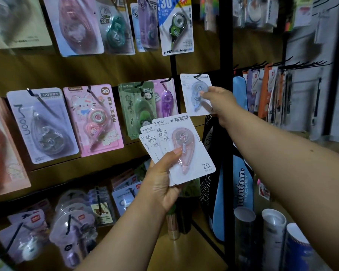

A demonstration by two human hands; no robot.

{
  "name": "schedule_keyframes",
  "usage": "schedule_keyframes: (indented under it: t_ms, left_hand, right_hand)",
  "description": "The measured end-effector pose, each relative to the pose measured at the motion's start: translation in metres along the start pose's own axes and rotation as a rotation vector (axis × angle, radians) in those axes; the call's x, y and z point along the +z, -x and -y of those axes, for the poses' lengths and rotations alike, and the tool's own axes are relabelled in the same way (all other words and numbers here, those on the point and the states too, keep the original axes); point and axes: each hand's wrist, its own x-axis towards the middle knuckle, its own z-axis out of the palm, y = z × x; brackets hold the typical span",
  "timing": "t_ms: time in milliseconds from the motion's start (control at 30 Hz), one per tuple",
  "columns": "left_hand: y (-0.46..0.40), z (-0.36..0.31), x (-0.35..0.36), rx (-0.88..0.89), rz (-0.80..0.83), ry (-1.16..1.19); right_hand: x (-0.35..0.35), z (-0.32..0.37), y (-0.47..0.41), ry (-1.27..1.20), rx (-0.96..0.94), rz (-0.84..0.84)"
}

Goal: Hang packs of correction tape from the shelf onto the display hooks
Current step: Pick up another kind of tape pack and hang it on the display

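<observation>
1. Correction tape packs point(176, 149), three or so, are fanned in the left hand point(162, 182) near the middle of the scene, in front of the display wall point(125, 69).
2. Left hand grip: the thumb point(175, 153) presses on the front pack over its pink clear tape case; the remaining fingers curl behind the cards. The fingers are clamped on the fan.
3. Front pack markings: "T-9267" at the top, "20m" at the lower right corner.
4. One further pack, a blue tape pack point(199, 94), is at the right end of the middle row, just left of the black upright post point(226, 133).
5. Right hand point(217, 102) grip: thumb in front and fingers behind pinch the right edge of this blue tape pack. The fingers are clamped on the card.
6. Hook point(199, 76): a black hook passes through the hang slot at the top of the blue tape pack. Whether the card's weight rests fully on the hook cannot be told.
7. Middle row, left of the blue tape pack: a purple pack point(166, 98), a green pack point(139, 110), a pink cat pack point(94, 120) and a pale lilac pack point(41, 124), each on its own hook.
8. Upper row: further tape packs hang above, including a blue-headed pack marked "30" point(176, 26).
9. Lower near left: more packs hang on hooks, blurred.
10. Right of the post: blue racket bags point(241, 184) and, nearer, upright tubes point(274, 231).
</observation>
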Motion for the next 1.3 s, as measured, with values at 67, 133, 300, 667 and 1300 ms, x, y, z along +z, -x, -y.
schedule_keyframes:
  t_ms: [67,133,300,667,1300]
  left_hand:
    - [-0.001,-0.001,-0.001,0.002,-0.012,0.005]
    - [-0.002,-0.002,-0.002,0.005,-0.032,0.011]
    - [-0.002,-0.002,-0.002,0.013,-0.066,0.017]
    - [0.001,-0.003,0.003,0.066,-0.02,-0.054]
    - [0.002,-0.001,-0.001,-0.015,-0.118,-0.1]
  right_hand:
    - [0.002,0.004,0.0,0.049,0.057,0.09]
    - [0.003,0.005,0.003,0.093,0.13,0.153]
    - [0.003,-0.006,0.016,0.174,0.042,0.172]
    - [-0.002,-0.032,0.111,0.058,0.157,0.335]
    - [-0.02,0.004,0.02,-0.127,-0.133,-0.147]
